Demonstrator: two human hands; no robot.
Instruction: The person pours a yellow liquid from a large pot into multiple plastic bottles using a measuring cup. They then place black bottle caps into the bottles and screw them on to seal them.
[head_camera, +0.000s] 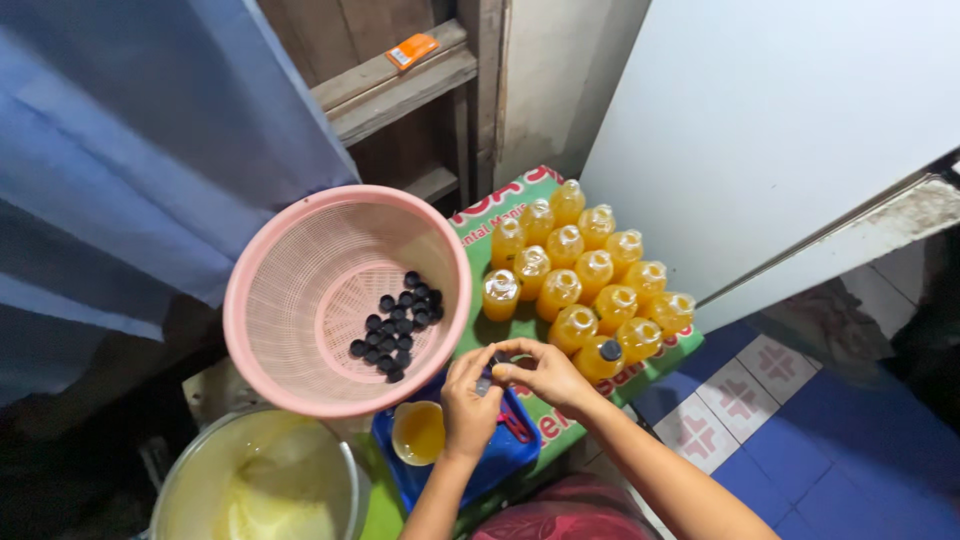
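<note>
**Both hands meet on a black cap at the edge of the bottle rows**

A small black cap (494, 357) sits pinched between the fingertips of both hands, just in front of the nearest bottle. The left hand (468, 400) curls up from below with thumb and fingers closed on it; the right hand (545, 372) comes in from the side, its fingers closed on the same spot. Whatever lies beneath the cap is hidden by the hands.

Just beyond them stand the filled bottles of orange liquid (590, 275), packed in touching rows on the green printed counter (478, 215). One bottle next to the right hand already wears a black cap (610, 351); the others appear uncapped.

To the left, a pink plastic basket (270, 260) tilts toward the viewer, with loose black caps (397, 325) gathered at its bottom. Beneath the left hand, a blue tray (500, 455) holds a funnel or cup of orange liquid (418, 432). A metal pot (200, 480) of pale yellow liquid sits at lower left. A blue curtain (130, 140) hangs behind the basket, and a white panel (760, 120) leans at right over blue floor tiles (830, 440).
</note>
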